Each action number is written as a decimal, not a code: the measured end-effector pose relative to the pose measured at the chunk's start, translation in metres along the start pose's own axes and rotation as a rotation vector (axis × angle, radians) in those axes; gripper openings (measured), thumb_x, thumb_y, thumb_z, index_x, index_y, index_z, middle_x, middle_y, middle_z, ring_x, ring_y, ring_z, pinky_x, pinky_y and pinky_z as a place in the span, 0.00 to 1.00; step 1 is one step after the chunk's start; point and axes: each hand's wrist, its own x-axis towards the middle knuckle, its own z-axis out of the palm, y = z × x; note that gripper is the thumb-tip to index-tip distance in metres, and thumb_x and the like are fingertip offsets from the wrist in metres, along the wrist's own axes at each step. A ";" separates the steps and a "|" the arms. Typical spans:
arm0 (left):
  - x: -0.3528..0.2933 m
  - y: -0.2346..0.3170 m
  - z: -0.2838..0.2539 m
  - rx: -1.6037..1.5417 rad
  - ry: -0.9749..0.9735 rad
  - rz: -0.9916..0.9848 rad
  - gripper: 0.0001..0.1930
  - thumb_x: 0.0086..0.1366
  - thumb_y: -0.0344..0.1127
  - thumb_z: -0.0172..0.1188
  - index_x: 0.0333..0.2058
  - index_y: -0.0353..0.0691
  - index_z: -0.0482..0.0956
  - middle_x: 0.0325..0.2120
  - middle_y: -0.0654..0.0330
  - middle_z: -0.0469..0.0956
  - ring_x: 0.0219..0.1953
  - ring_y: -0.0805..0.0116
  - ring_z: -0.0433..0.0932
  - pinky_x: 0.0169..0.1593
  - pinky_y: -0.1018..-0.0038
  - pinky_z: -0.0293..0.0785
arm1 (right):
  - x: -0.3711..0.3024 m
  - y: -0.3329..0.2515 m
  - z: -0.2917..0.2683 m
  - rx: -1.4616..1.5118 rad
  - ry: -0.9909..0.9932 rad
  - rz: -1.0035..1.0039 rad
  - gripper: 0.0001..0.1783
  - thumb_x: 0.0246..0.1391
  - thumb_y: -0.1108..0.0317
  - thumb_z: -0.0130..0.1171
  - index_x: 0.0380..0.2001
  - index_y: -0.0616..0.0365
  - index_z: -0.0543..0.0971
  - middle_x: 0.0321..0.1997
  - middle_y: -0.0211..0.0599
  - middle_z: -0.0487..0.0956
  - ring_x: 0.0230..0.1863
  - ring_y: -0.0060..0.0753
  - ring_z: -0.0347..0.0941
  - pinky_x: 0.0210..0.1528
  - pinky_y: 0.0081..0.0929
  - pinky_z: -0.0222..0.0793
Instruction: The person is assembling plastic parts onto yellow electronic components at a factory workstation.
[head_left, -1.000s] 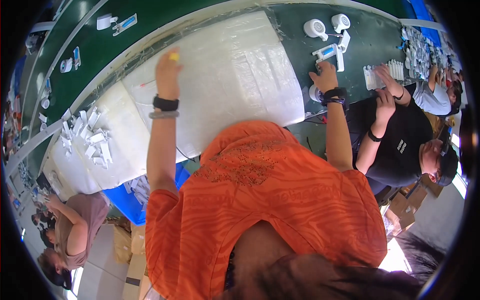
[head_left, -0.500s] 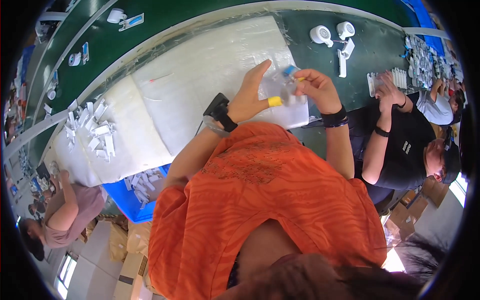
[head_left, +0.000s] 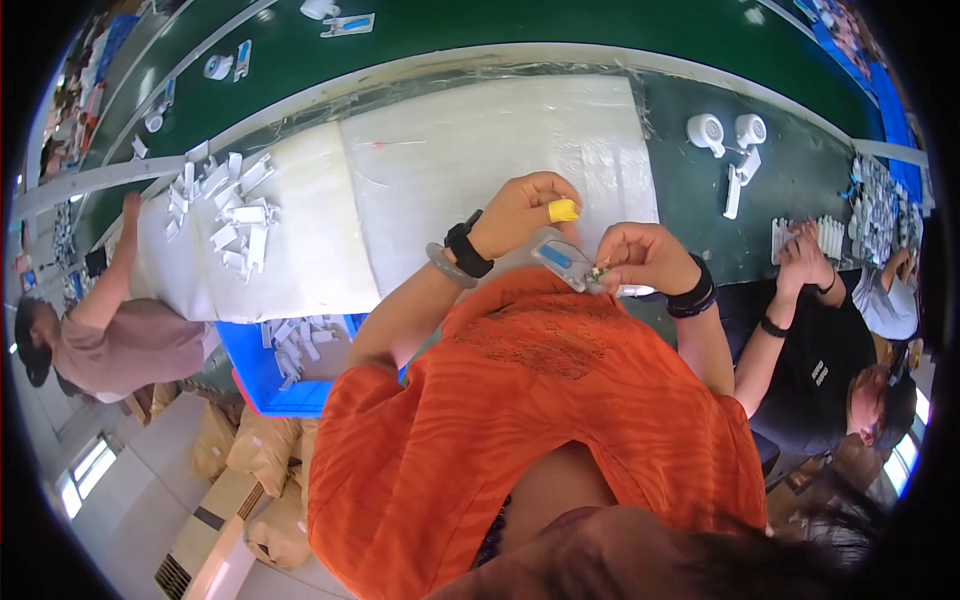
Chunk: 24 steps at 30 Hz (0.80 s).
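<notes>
Pinched in my right hand point(head_left: 648, 258) is a pale, translucent plastic housing point(head_left: 572, 262) with a blue cylinder inside. Thin wires and a small light-coloured part show at its end by my right fingertips. Just above the housing's other end is my left hand point(head_left: 528, 212), with yellow tape round its thumb. The left fingers curl in against that thumb; what lies between them, if anything, is hidden. Both hands are close to my orange shirt, over the near edge of the white padded sheet point(head_left: 400, 170).
White plastic parts point(head_left: 235, 215) lie piled at the left; more fill a blue bin point(head_left: 262, 372) below the table. Two round white units point(head_left: 728, 130) with wired housings sit at the right. Green belt point(head_left: 560, 30) runs behind. Co-workers sit left and right point(head_left: 815, 345).
Both hands have come closer to my body. My left fingers, spread before, are now curled in. The housing has turned and shows sharper. The whole view has shifted.
</notes>
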 end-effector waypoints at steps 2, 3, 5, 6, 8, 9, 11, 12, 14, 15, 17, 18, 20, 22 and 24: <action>-0.002 -0.002 0.003 -0.018 0.057 0.035 0.14 0.67 0.33 0.57 0.49 0.34 0.73 0.48 0.54 0.76 0.49 0.67 0.77 0.54 0.71 0.71 | 0.003 0.000 0.003 -0.080 0.037 -0.024 0.09 0.53 0.81 0.60 0.38 0.64 0.75 0.35 0.35 0.80 0.31 0.20 0.77 0.36 0.18 0.73; -0.003 -0.006 0.004 0.050 -0.027 0.070 0.18 0.66 0.34 0.58 0.53 0.35 0.70 0.52 0.54 0.73 0.54 0.65 0.73 0.58 0.69 0.67 | 0.004 -0.002 0.005 -0.157 0.087 -0.051 0.09 0.53 0.81 0.60 0.37 0.63 0.75 0.35 0.34 0.79 0.32 0.21 0.77 0.36 0.18 0.74; -0.005 -0.017 0.006 0.131 -0.091 0.114 0.22 0.66 0.36 0.58 0.57 0.35 0.68 0.56 0.53 0.70 0.59 0.64 0.68 0.62 0.66 0.63 | 0.005 -0.002 0.008 -0.119 0.164 -0.116 0.09 0.52 0.81 0.61 0.36 0.63 0.74 0.34 0.35 0.79 0.32 0.22 0.77 0.37 0.20 0.75; -0.007 -0.021 0.005 0.046 -0.147 0.182 0.26 0.65 0.37 0.59 0.59 0.36 0.65 0.59 0.53 0.66 0.62 0.63 0.64 0.65 0.65 0.58 | 0.007 -0.002 0.010 -0.072 0.256 -0.185 0.09 0.52 0.81 0.61 0.35 0.63 0.74 0.34 0.36 0.78 0.31 0.23 0.77 0.37 0.22 0.76; -0.009 -0.011 0.011 0.090 -0.139 0.315 0.29 0.63 0.40 0.62 0.60 0.38 0.65 0.59 0.57 0.67 0.63 0.64 0.64 0.65 0.65 0.58 | 0.012 0.003 0.007 0.062 0.253 -0.255 0.08 0.51 0.81 0.61 0.34 0.62 0.73 0.34 0.37 0.77 0.30 0.24 0.76 0.38 0.24 0.76; -0.013 0.004 0.018 0.101 -0.127 0.319 0.29 0.63 0.40 0.62 0.60 0.38 0.65 0.59 0.57 0.67 0.63 0.64 0.64 0.65 0.65 0.58 | 0.013 0.005 0.007 0.180 0.272 -0.322 0.08 0.51 0.81 0.61 0.33 0.62 0.72 0.34 0.38 0.76 0.29 0.26 0.76 0.39 0.26 0.77; -0.021 0.025 0.027 0.462 -0.062 0.185 0.30 0.61 0.40 0.63 0.60 0.38 0.66 0.55 0.57 0.71 0.59 0.64 0.69 0.62 0.67 0.63 | 0.014 0.008 0.008 0.254 0.259 -0.327 0.09 0.50 0.83 0.60 0.31 0.62 0.71 0.34 0.39 0.75 0.28 0.27 0.75 0.38 0.27 0.76; -0.019 0.022 0.026 0.691 -0.024 0.246 0.28 0.58 0.39 0.63 0.57 0.38 0.69 0.50 0.52 0.75 0.53 0.58 0.74 0.56 0.66 0.68 | 0.014 0.008 0.009 0.241 0.225 -0.319 0.09 0.50 0.83 0.59 0.31 0.62 0.71 0.34 0.39 0.75 0.28 0.27 0.75 0.38 0.26 0.76; -0.021 0.022 0.026 0.877 -0.021 0.163 0.28 0.56 0.39 0.63 0.55 0.38 0.70 0.47 0.49 0.76 0.49 0.54 0.76 0.52 0.65 0.70 | 0.013 0.009 0.006 0.125 0.157 -0.294 0.09 0.50 0.83 0.60 0.32 0.62 0.71 0.33 0.37 0.76 0.29 0.27 0.76 0.37 0.24 0.74; -0.021 0.025 0.026 1.056 -0.042 0.067 0.27 0.55 0.38 0.63 0.53 0.38 0.71 0.44 0.46 0.77 0.46 0.50 0.77 0.48 0.63 0.72 | 0.012 0.004 0.010 0.125 0.136 -0.293 0.09 0.50 0.83 0.60 0.32 0.62 0.71 0.33 0.37 0.76 0.29 0.27 0.76 0.37 0.24 0.74; -0.021 0.021 0.027 1.113 -0.007 -0.099 0.23 0.52 0.36 0.62 0.48 0.38 0.73 0.38 0.45 0.79 0.39 0.47 0.79 0.43 0.59 0.74 | 0.010 -0.007 0.020 -0.177 0.100 -0.085 0.10 0.50 0.82 0.61 0.34 0.62 0.72 0.32 0.34 0.77 0.29 0.25 0.76 0.36 0.22 0.73; -0.018 0.017 0.030 1.214 0.048 -0.181 0.22 0.52 0.36 0.62 0.47 0.38 0.74 0.35 0.45 0.79 0.36 0.47 0.79 0.41 0.58 0.74 | 0.010 -0.001 0.017 -0.350 0.123 -0.068 0.12 0.49 0.82 0.61 0.36 0.62 0.73 0.31 0.34 0.77 0.28 0.24 0.76 0.34 0.21 0.71; -0.015 -0.005 0.032 1.326 0.260 -0.172 0.19 0.52 0.36 0.61 0.43 0.37 0.73 0.32 0.46 0.77 0.35 0.50 0.78 0.41 0.58 0.73 | 0.013 -0.002 0.024 -0.661 0.263 -0.116 0.12 0.48 0.82 0.60 0.37 0.62 0.72 0.31 0.36 0.77 0.28 0.25 0.77 0.33 0.21 0.71; -0.016 -0.016 0.040 1.392 0.380 0.001 0.18 0.54 0.37 0.61 0.42 0.37 0.73 0.32 0.46 0.75 0.37 0.50 0.77 0.43 0.58 0.72 | 0.015 0.003 0.024 -0.926 0.516 -0.125 0.13 0.47 0.82 0.59 0.38 0.61 0.72 0.31 0.45 0.76 0.26 0.35 0.77 0.29 0.28 0.71; -0.016 -0.020 0.044 1.439 0.479 0.184 0.17 0.55 0.39 0.61 0.41 0.37 0.73 0.33 0.47 0.74 0.39 0.50 0.75 0.44 0.59 0.70 | 0.016 0.011 0.017 -1.028 0.575 -0.157 0.13 0.48 0.81 0.59 0.38 0.61 0.72 0.31 0.45 0.76 0.26 0.39 0.77 0.30 0.31 0.71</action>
